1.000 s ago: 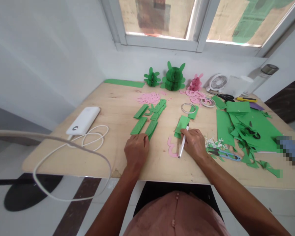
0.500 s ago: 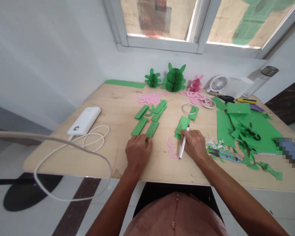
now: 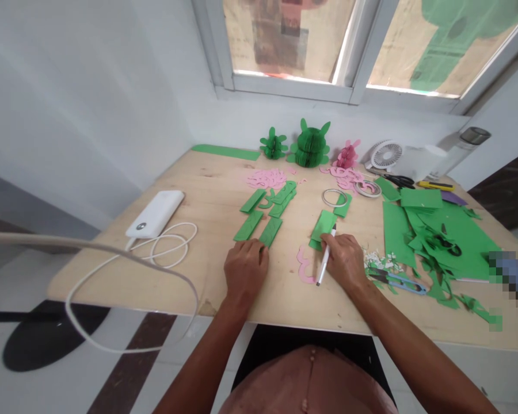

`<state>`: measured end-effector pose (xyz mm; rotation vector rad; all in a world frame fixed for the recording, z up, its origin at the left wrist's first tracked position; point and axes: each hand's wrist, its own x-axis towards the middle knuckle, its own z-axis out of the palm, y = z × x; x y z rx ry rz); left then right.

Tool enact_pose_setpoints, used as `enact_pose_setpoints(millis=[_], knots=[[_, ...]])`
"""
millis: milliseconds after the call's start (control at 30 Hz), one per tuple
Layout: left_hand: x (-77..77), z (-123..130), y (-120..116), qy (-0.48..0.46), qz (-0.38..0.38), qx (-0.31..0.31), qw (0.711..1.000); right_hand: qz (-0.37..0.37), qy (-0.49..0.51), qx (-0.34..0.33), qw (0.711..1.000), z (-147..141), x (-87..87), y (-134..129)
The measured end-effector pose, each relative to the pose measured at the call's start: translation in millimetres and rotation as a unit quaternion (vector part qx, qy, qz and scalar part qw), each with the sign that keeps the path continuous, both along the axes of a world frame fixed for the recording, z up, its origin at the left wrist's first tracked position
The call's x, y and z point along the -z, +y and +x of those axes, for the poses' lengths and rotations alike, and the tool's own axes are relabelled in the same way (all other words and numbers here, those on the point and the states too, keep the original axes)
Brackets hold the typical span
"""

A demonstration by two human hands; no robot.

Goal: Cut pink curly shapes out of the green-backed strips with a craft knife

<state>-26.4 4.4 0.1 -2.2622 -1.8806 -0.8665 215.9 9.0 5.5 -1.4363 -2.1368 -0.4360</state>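
My left hand (image 3: 246, 270) rests on the table with its fingers curled over the near end of a folded green paper strip (image 3: 271, 232). The fingertips are partly hidden. My right hand (image 3: 344, 259) is closed around a white pen (image 3: 326, 261) whose dark end points away from me, while its fingertips touch a folded green paper piece (image 3: 323, 226). Between the hands lies a wavy pink paper cutout (image 3: 304, 267). More green strips (image 3: 248, 225) sit just beyond my left hand, some with drawn curved outlines, beside a small curved green cutout (image 3: 266, 200).
A roll of tape (image 3: 334, 198) and pink cutouts (image 3: 267, 178) lie farther back. Paper honeycomb figures (image 3: 309, 146) stand by the wall near a small fan (image 3: 386, 155). Rightward are blue-handled snips (image 3: 399, 282), scraps and green sheets (image 3: 475, 241). A white power bank (image 3: 155, 214) with cable lies left.
The whole view has shifted slightly, so the table appears a little lower and to the right. Both hands keep nearly the same places, and the pen stays in my right hand.
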Motion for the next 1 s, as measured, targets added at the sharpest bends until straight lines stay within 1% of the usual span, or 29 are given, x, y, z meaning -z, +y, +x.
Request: enact_pose_setpoints(millis=[533,1000], knots=[[3.5,0.2,0.6,-0.005,0.036,0.005,0.999,0.031,-0.003,-0.018,0.999,0.3,-0.1,0.5],[3.5,0.1,1.0,-0.017,0.054,0.012,0.998,0.058,0.002,-0.029,0.998,0.7,-1.7,-0.4]])
